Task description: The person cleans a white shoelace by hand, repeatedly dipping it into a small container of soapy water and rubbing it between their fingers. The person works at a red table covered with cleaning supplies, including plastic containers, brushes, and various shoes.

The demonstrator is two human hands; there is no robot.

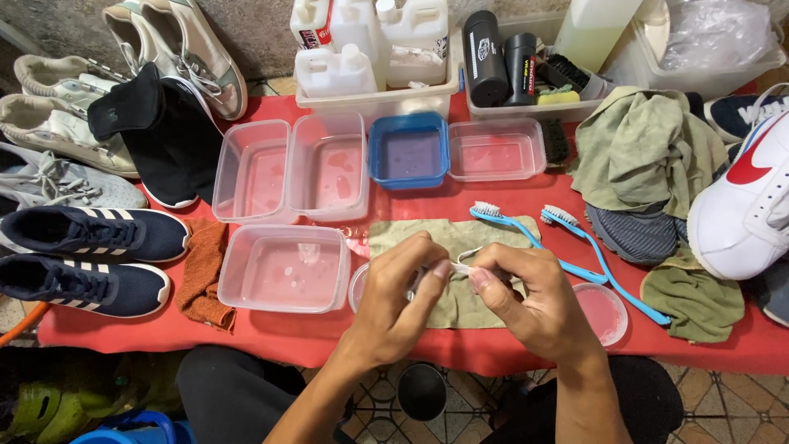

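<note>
I hold both hands over the olive cloth on the red table. My left hand and right hand pinch a thin white lace-like strip between closed fingertips. Two blue toothbrushes lie unused beside it. The water tubs stand filled; the white sneaker waits at right, so cleaning looks early.

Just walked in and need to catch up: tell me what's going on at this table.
A person sits at a red table, both hands pinching a small white object, too small to identify, over an olive cloth. The left hand and right hand meet at its middle. Two blue toothbrushes lie beside the cloth, clear plastic tubs sit to the left, and sneakers line that edge.
</note>
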